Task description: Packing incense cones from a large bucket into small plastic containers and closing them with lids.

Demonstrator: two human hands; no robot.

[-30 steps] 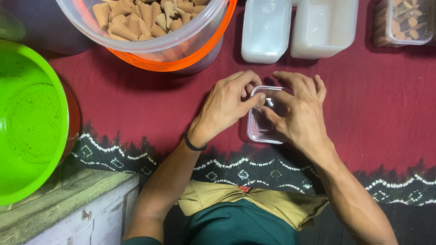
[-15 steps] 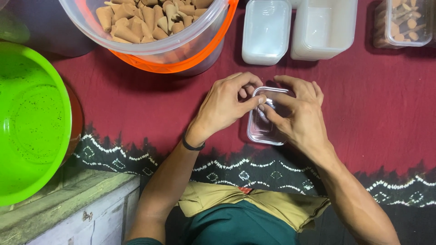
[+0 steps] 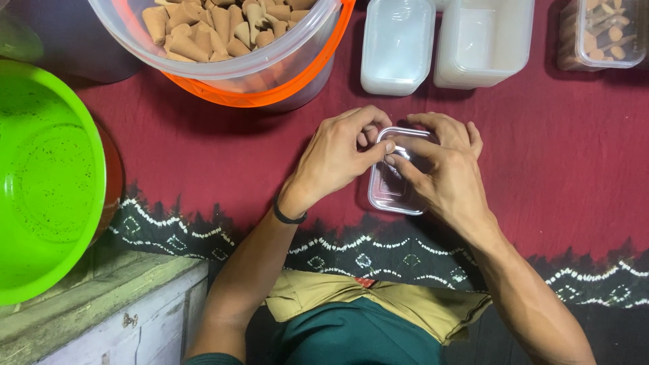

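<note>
Nearest: the person's lap in green w/ tan cloth (image 3: 378, 304), then the dark patterned border (image 3: 169, 233) of the red cloth (image 3: 581, 162). Just past the border sits 1 small clear plastic box (image 3: 389, 192), rectangular w/ rounded corners, lying flat on the red cloth; long axis runs near-to-far, far end tipped slightly to the right. Can't tell if a lid is on it, hands cover the top. Left hand (image 3: 334, 159) comes in from the left, fingers curled, thumb and forefinger tips pinched at the box's far-left corner; black band on that wrist. Right hand (image 3: 443, 172) lies over the box's right side and far end, fingers bent and half closed round the rim, forefinger tip meeting the left thumb at that corner. Both hands grip the box, neither is flat open. Left of the hands, well apart: 1 green basin (image 3: 47, 176) at the frame's edge, over a grey wooden ledge (image 3: 108, 304). Farther off: 1 clear tub w/ orange rim (image 3: 270, 71) full of tan cones (image 3: 216, 27), too many to count. Right of it 2 empty whitish containers (image 3: 395, 47) side by side, then 1 clear box of cones (image 3: 602, 30) at the far-right corner.
</note>
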